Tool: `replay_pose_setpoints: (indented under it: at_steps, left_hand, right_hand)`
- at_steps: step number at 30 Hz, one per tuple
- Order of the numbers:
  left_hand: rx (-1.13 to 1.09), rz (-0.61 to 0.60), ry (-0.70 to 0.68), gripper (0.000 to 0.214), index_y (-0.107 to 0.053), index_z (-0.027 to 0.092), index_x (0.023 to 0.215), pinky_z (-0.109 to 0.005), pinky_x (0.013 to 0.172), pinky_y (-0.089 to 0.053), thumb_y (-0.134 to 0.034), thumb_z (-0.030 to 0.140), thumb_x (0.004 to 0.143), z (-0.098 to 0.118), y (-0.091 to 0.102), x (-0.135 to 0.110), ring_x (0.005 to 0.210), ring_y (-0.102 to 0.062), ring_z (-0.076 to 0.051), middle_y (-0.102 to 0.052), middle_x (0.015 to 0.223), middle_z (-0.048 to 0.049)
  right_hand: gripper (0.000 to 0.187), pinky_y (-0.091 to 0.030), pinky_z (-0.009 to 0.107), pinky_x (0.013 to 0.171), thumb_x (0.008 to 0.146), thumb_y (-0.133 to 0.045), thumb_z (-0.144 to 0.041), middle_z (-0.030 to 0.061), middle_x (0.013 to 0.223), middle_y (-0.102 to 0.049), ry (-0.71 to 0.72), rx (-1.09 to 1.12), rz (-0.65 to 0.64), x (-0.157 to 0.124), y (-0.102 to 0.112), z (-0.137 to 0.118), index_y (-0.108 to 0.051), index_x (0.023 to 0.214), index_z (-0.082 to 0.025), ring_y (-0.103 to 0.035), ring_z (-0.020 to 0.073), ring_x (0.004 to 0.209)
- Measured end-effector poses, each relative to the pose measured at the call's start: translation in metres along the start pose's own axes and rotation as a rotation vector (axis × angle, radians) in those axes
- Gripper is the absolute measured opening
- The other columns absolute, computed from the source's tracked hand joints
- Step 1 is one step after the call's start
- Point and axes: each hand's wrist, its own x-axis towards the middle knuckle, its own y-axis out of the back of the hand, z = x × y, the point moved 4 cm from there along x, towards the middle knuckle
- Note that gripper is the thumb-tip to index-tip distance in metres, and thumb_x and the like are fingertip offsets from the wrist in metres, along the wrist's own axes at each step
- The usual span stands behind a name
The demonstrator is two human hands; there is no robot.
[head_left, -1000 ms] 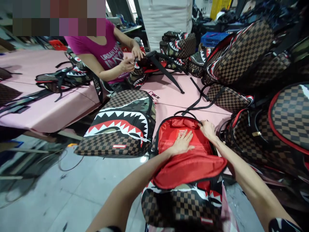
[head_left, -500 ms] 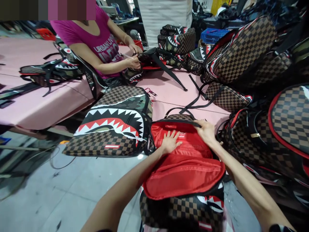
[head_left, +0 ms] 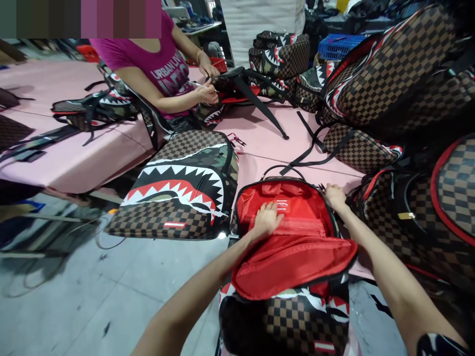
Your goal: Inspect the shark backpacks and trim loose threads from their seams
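Both hands on the open backpack (head_left: 293, 257); left fingers (head_left: 272, 212) flat inside; right fingers (head_left: 330, 190) clamped on rim.

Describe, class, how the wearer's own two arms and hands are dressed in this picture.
Both forearms are bare, and the left hand and right hand wear no gloves; no rings or watch show. Near the right elbow sits a dark sleeve edge with a white pattern.

One head-worn camera looks forward and down, close over both hands (head_left: 297, 210) in the open backpack (head_left: 293, 247); beyond the hands, the pink bench (head_left: 260, 143) stretches away toward a seated co-worker (head_left: 156, 64).
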Motion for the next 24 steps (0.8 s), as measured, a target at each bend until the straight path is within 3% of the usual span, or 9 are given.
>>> replay_pose_setpoints:
  at_steps: [4,8,12,16,20,21,24]
  left_hand:
    - [-0.371,0.054,0.169,0.042,-0.053,0.01,0.11,-0.039,0.09,-0.047,-0.044,0.045,0.088,-0.005,0.017,0.035,0.113,-0.055,-0.029,-0.058,0.119,-0.0198]
    - [-0.662,0.029,0.242,0.04,-0.046,0.012,0.106,-0.028,0.074,-0.054,-0.034,0.047,0.092,-0.002,0.02,0.055,0.089,-0.066,-0.017,-0.061,0.109,-0.0193]
    - [-0.824,0.006,0.281,0.024,-0.046,0.015,0.094,-0.025,0.071,-0.053,-0.046,0.038,0.09,-0.006,0.017,0.051,0.08,-0.067,-0.014,-0.064,0.095,-0.013]
    - [-0.857,-0.026,0.296,0.028,-0.05,0.013,0.082,-0.026,0.061,-0.052,-0.064,0.038,0.078,-0.015,0.027,0.04,0.067,-0.066,-0.016,-0.065,0.078,-0.0092]
    - [-0.856,-0.03,0.172,0.034,-0.058,0.012,0.081,-0.028,0.063,-0.052,-0.064,0.045,0.074,-0.015,0.063,0.022,0.068,-0.065,-0.017,-0.067,0.075,-0.0072]
    - [-0.839,-0.01,0.119,0.035,-0.06,0.013,0.084,-0.029,0.066,-0.052,-0.061,0.047,0.076,-0.016,0.074,0.014,0.072,-0.065,-0.018,-0.068,0.078,-0.0075]
    - [-0.76,0.115,-0.017,0.042,-0.062,0.014,0.098,-0.034,0.082,-0.051,-0.046,0.05,0.083,-0.027,0.097,-0.02,0.092,-0.064,-0.02,-0.068,0.097,-0.0107]
  right_hand:
    - [0.037,-0.044,0.037,0.083,0.086,-0.048,-0.034,0.0204,0.113,-0.054,-0.039,0.02,-0.06,0.0,-0.025,-0.001,-0.054,0.115,-0.011,-0.055,0.029,0.104]
    - [0.032,-0.042,0.034,0.082,0.081,-0.054,-0.026,0.0186,0.102,-0.061,-0.051,0.078,-0.083,0.003,-0.028,0.005,-0.056,0.107,-0.008,-0.059,0.0279,0.097]
    - [0.029,-0.043,0.035,0.079,0.081,-0.051,-0.027,0.0185,0.097,-0.064,-0.096,0.181,-0.031,0.002,-0.022,0.007,-0.056,0.103,-0.009,-0.06,0.0285,0.094]
    - [0.035,-0.044,0.033,0.076,0.086,-0.038,-0.028,0.0141,0.099,-0.063,-0.117,0.337,0.133,-0.007,0.004,0.001,-0.048,0.116,-0.012,-0.06,0.0238,0.091]
    - [0.029,-0.045,0.025,0.058,0.085,-0.04,-0.036,0.0028,0.076,-0.057,-0.037,0.56,0.271,-0.043,0.045,-0.002,-0.051,0.102,-0.015,-0.056,0.0153,0.065]
    - [0.029,-0.041,0.024,0.051,0.082,-0.048,-0.041,-0.0003,0.071,-0.053,0.002,0.768,0.344,-0.06,0.053,0.003,-0.053,0.097,-0.017,-0.051,0.0129,0.057]
    - [0.034,-0.025,0.023,0.034,0.074,-0.059,-0.051,-0.0075,0.052,-0.038,-0.005,1.112,0.326,-0.118,0.045,0.031,-0.055,0.092,-0.022,-0.03,0.0087,0.037]
